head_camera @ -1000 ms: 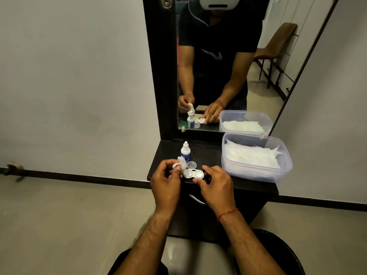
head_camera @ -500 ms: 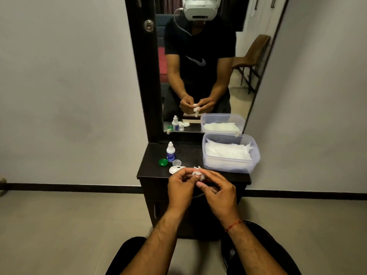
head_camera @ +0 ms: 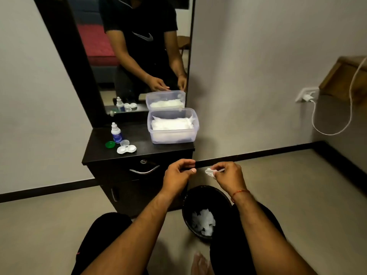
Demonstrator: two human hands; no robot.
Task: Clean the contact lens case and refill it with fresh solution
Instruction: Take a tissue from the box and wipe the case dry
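Observation:
The white contact lens case [head_camera: 126, 149] lies open on the dark dresser top [head_camera: 158, 149], with a clear cap [head_camera: 124, 143] and a green cap [head_camera: 110, 144] beside it. The small solution bottle [head_camera: 115, 133] stands upright just behind them. My right hand [head_camera: 228, 177] pinches a crumpled white tissue [head_camera: 210, 172] in the air above the black bin [head_camera: 206, 211]. My left hand [head_camera: 178, 173] hovers next to it with curled fingers and holds nothing that I can see.
A clear plastic box [head_camera: 172, 135] of white tissues sits on the dresser's right side under the mirror [head_camera: 129, 56]. The bin holds used tissues. A drawer handle [head_camera: 144, 171] faces me. A charger cable [head_camera: 333, 124] hangs on the right wall.
Both hands left the dresser and moved down and right over the bin. The lens case was set down on the dresser. The tissue passed fully to my right hand.

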